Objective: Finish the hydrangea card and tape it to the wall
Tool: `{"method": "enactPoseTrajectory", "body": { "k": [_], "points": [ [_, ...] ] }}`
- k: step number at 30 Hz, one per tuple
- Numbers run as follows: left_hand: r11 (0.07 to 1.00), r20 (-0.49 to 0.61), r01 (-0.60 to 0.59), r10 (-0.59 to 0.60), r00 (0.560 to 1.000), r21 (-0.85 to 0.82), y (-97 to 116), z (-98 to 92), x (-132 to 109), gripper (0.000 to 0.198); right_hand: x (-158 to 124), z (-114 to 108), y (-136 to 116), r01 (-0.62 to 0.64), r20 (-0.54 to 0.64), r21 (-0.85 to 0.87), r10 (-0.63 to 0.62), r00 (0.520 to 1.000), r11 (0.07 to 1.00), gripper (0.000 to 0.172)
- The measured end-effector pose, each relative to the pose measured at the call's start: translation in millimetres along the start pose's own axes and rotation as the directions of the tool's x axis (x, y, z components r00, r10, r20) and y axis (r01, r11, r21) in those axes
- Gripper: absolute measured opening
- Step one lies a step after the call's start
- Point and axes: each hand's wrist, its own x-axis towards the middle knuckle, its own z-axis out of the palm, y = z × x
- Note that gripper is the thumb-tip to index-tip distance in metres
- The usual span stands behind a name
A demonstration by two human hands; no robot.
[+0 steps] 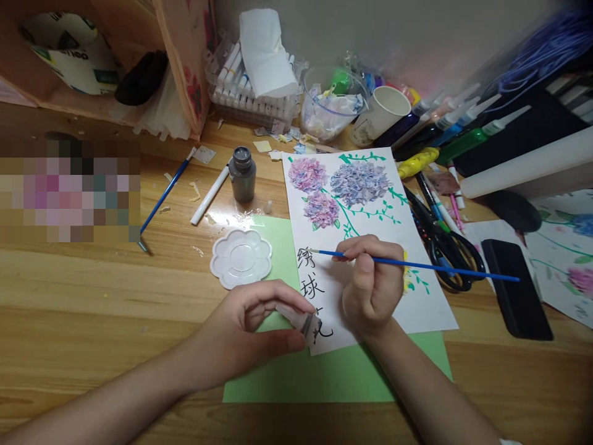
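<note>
My right hand (373, 284) pinches a thin blue paintbrush (430, 267), its tip just at the top black handwritten character on the white painted sheet (370, 309). Between the thumb and fingers of my left hand (264, 327) is a small translucent cone-shaped nozzle cap (296, 318), dark at its wide end, over the lower characters. Pink and blue flower heads with green stems cover the sheet's upper part. Under it lies a light green sheet (315, 383). A white flower-shaped palette (241, 257) sits beyond my left hand, with an uncapped grey bottle (243, 176) behind it.
A second blue brush (167, 194) and a white marker (210, 193) lie at left. Scissors (451, 247) and a black phone (517, 289) are at right. Behind stand a marker box (252, 102), a clear scrap cup (331, 108), a paper cup (382, 114) and several nozzle bottles.
</note>
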Motion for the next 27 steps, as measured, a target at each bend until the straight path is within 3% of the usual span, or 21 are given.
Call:
{"method": "enactPoseTrajectory", "body": {
  "k": [4,10,27],
  "points": [
    [1.000,-0.002,0.005,-0.005,1.000,-0.005,0.6,0.2,-0.5,0.023,-0.6,-0.8,0.1,-0.028,0.042,-0.035,0.029,0.999,0.999,0.014],
    [1.000,0.001,0.004,-0.004,1.000,-0.014,-1.2,-0.7,-0.5,0.022,-0.6,0.3,0.8,0.006,-0.002,0.003,-0.006,1.000,1.000,0.014],
    [1.000,0.014,0.000,-0.001,1.000,0.003,-2.1,-1.6,0.3,0.024,-0.2,-1.6,-0.1,0.019,0.039,0.041,-0.021,0.999,0.999,0.013]
  ]
}}
